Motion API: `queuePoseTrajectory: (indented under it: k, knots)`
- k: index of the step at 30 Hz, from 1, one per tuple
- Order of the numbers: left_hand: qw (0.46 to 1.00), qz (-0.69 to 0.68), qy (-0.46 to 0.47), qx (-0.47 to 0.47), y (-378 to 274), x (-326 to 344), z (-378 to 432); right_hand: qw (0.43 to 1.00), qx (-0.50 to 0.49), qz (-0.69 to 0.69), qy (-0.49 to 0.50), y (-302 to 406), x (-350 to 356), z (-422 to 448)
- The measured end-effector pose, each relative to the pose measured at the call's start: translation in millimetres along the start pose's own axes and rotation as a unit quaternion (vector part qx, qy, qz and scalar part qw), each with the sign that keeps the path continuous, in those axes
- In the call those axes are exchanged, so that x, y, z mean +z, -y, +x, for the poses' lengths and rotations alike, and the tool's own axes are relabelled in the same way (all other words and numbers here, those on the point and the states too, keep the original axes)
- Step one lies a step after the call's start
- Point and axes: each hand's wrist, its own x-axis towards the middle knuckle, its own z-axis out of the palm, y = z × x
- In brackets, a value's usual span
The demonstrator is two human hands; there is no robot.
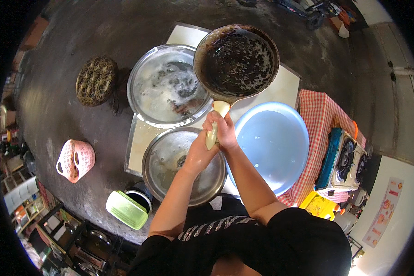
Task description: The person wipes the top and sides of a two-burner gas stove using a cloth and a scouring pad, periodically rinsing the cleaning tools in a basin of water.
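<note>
Both of my hands grip the pale handle (212, 132) of a frying pan (239, 62) whose dark inside is wet and streaked with foam. My left hand (198, 153) holds the handle's near end, and my right hand (224, 127) closes round it just ahead. The pan is above the far part of a cream-topped table (138, 138). A metal basin (170, 84) of sudsy water stands left of the pan. Beneath my left forearm is a second metal basin (165, 169) with cloudy water and a dark scrubber (181, 160). Right of my hands sits a light-blue plastic basin (272, 145) holding water.
A round patterned stool (96, 81), a pink basket (81, 158) and a green plastic basket (127, 209) on a bucket stand at the left. At the right, a gas stove (346, 160) rests by a red-checked cloth (312, 120), near a yellow jug (319, 205).
</note>
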Motion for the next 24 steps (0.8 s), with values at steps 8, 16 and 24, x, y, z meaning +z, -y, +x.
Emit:
queuePoseTrajectory:
  k: [8, 16, 24]
  knots:
    - [0.961, 0.174, -0.203, 0.079, 43, -60, 59, 0.969, -0.027, 0.237, -0.068, 15, -40, 83]
    - [0.916, 0.392, -0.057, -0.057, 108, -89, 137, 0.928, -0.035, 0.363, -0.078, -4, -75, 135]
    - [0.896, 0.399, -0.061, -0.183, 127, -101, 165, 0.943, 0.016, 0.28, -0.181, -10, -98, 139]
